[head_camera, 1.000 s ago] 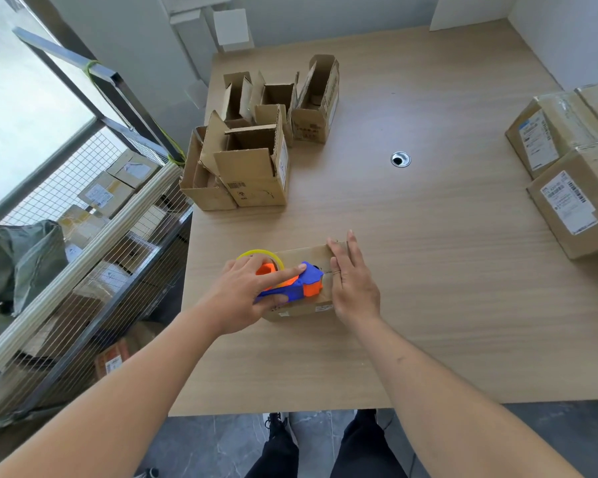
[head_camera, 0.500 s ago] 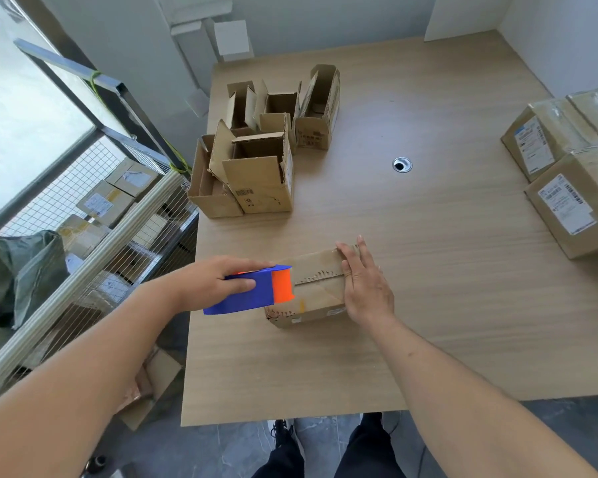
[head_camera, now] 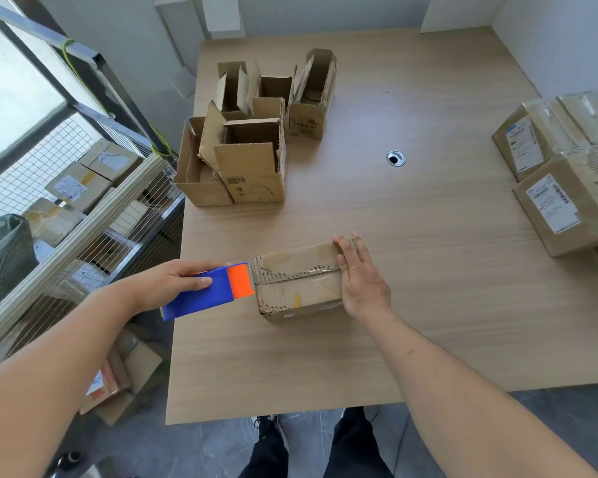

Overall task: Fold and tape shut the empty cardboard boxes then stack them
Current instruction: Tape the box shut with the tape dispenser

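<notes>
Sitting near the front edge of the wooden table [head_camera: 428, 305], the closed cardboard box [head_camera: 299, 282] is steadied by the right hand [head_camera: 363, 281], fingers flat over its right end. A blue-orange tape dispenser [head_camera: 214, 291] is gripped by the left hand [head_camera: 166, 282] and pressed at the box's left end. Open boxes [head_camera: 252, 150] are parked further back.

The small brown cardboard box [head_camera: 299, 282] I am taping is lying flaps closed near the table's front edge; my blue-and-orange tape dispenser [head_camera: 214, 293] is touching its left end. Five open-flapped brown cardboard boxes [head_camera: 252, 139] are standing clustered behind.
</notes>
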